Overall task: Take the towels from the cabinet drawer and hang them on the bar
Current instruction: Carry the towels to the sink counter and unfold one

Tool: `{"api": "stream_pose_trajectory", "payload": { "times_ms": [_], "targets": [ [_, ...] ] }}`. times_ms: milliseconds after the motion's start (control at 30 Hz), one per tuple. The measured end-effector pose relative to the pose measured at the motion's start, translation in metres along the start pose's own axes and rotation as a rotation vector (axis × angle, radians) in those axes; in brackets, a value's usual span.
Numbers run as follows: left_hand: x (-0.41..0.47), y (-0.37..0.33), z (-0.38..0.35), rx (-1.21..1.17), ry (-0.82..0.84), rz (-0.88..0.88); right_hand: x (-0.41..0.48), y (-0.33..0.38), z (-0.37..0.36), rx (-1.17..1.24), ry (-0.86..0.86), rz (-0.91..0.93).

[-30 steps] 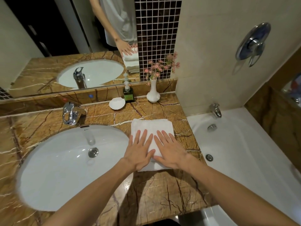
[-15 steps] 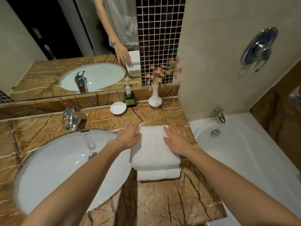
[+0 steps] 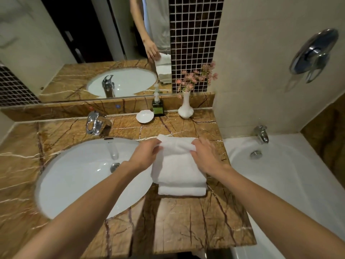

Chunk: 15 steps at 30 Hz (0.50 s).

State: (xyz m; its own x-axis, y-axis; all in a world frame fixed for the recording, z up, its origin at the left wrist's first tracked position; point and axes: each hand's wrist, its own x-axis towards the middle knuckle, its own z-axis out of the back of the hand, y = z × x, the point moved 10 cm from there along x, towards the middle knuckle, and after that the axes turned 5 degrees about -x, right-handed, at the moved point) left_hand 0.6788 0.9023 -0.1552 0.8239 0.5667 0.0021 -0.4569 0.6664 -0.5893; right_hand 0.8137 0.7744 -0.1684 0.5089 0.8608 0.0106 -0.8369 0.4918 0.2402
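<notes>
Brown veined marble counter (image 3: pixel 177 221), white oval sink (image 3: pixel 74 184) inset left, chrome tap (image 3: pixel 95 124) behind it. Mirror (image 3: pixel 84 43) ran along the back wall, with a dark mosaic tile strip (image 3: pixel 196 34) to its right. Soap dish (image 3: pixel 144 116), green bottle (image 3: pixel 157 109) and white vase (image 3: pixel 185 111) of pink flowers stood at the backsplash. White bathtub (image 3: pixel 298 165) sat right, with a chrome spout (image 3: pixel 261 133) and a round valve (image 3: pixel 313 53) on the beige wall (image 3: pixel 261 53).

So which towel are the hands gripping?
The top towel, pinched at its far edge by left hand and right hand; the bottom towel lies flat beneath it.
</notes>
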Motion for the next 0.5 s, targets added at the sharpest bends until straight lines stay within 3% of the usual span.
{"api": "stream_pose_trajectory", "payload": {
  "times_ms": [500],
  "targets": [
    [-0.106,-0.031,0.012,0.072,-0.049,-0.074,-0.120,0.040,0.034,-0.058,-0.126,-0.021]
  ]
}}
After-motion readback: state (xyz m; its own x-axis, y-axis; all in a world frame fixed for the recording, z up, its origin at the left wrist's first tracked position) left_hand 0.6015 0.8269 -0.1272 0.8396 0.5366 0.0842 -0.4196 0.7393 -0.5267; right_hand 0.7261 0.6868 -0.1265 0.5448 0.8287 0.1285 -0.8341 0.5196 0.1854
